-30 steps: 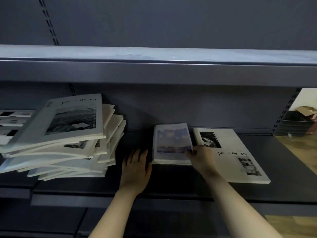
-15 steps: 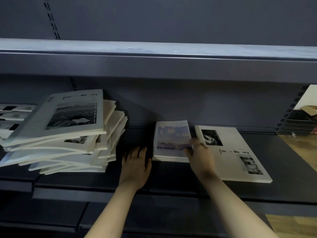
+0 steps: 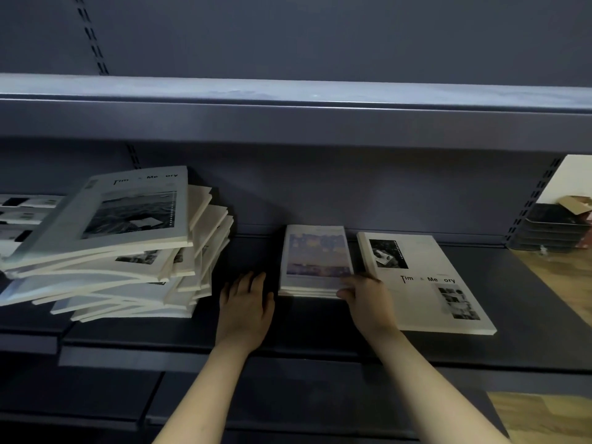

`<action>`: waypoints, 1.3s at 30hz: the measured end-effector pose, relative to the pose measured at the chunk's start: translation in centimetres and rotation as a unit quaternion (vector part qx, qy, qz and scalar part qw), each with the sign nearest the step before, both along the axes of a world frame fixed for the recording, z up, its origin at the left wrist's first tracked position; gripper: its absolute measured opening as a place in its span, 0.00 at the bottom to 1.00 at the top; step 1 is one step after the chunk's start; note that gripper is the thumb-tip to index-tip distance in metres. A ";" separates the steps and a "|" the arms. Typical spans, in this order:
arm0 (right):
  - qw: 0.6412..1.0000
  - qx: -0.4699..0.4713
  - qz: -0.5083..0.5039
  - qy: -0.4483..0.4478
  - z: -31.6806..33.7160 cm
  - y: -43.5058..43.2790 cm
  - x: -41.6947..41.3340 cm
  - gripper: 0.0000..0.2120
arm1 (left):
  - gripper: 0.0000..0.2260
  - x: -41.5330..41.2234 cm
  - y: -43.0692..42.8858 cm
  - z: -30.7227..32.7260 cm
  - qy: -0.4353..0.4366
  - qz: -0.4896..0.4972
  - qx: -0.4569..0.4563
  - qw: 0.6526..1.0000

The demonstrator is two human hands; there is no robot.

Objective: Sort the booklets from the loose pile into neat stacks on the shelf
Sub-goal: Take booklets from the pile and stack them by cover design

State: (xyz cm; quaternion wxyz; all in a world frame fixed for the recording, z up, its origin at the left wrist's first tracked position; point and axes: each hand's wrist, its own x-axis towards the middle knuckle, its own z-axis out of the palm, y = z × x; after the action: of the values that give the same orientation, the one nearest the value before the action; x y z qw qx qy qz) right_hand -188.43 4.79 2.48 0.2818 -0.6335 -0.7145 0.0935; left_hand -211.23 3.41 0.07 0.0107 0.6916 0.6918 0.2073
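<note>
A loose, fanned pile of white booklets [image 3: 121, 248] leans at the left of the dark shelf [image 3: 320, 325]. In the middle lies a small neat stack of booklets with a bluish photo cover [image 3: 315, 259]. To its right lies a larger white booklet stack [image 3: 426, 283] with a printed title. My left hand [image 3: 245, 307] rests flat on the shelf just left of the small stack, fingers straight. My right hand [image 3: 368, 296] grips the small stack's near right corner, thumb along its front edge.
An upper shelf board [image 3: 288, 97] overhangs the working shelf. More booklets [image 3: 22, 213] lie at the far left behind the pile. Past the shelf's right end are dark stacked trays [image 3: 551, 229] and a wooden floor [image 3: 557, 277].
My right hand slid down from the small stack's cover to its near right corner. My left hand stayed flat beside the stack. The view shifted slightly.
</note>
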 end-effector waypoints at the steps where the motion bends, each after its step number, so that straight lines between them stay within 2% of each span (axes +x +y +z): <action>1: 1.000 0.003 -0.002 0.002 -0.1 -0.1 0.0 0.08 | 0.22 0.0 0.0 0.0 0.001 0.000 0.003 1.000; 12: 0.999 -0.009 0.003 -0.039 -0.1 0.4 -0.2 0.10 | 0.22 0.1 0.2 0.2 -0.013 0.006 -0.007 1.000; 15: 1.000 -0.018 0.004 -0.019 0.3 0.4 -0.1 0.13 | 0.22 0.0 0.4 0.2 -0.024 -0.002 -0.014 1.000; 18: 0.998 -0.050 0.008 -0.025 1.1 0.5 0.1 0.15 | 0.22 -0.3 0.4 0.6 -0.072 -0.032 -0.030 0.996; 21: 0.994 -0.098 0.002 -0.047 2.2 0.5 -0.1 0.22 | 0.22 -0.5 -0.3 1.2 -0.151 -0.070 -0.028 0.986; 23: 0.996 -0.085 0.004 -0.030 3.0 0.4 -0.6 0.24 | 0.21 -0.4 -1.0 2.1 -0.178 -0.103 -0.031 0.978; 25: 0.999 -0.041 0.014 0.005 3.9 0.3 -1.6 0.21 | 0.20 -0.3 -1.8 3.6 -0.187 -0.141 -0.028 0.972; 31: 0.995 0.027 0.058 0.071 7.2 0.6 -6.7 0.14 | 0.18 -2.0 -4.4 10.9 -0.204 -0.206 0.066 0.955; 35: 0.990 0.052 0.091 0.090 9.3 1.0 -10.8 0.10 | 0.18 -5.6 -6.0 14.9 -0.157 -0.175 0.157 0.959; 39: 0.981 0.079 0.138 0.112 10.9 0.9 -14.9 0.08 | 0.16 -10.3 -7.4 16.9 -0.140 -0.123 0.192 0.964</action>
State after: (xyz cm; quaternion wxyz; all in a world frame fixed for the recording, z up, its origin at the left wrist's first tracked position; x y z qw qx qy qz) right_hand -203.36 5.71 13.40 0.3937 -0.4898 -0.7641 0.1457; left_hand -221.49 -4.00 16.97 -0.0001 0.7244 0.5406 0.4277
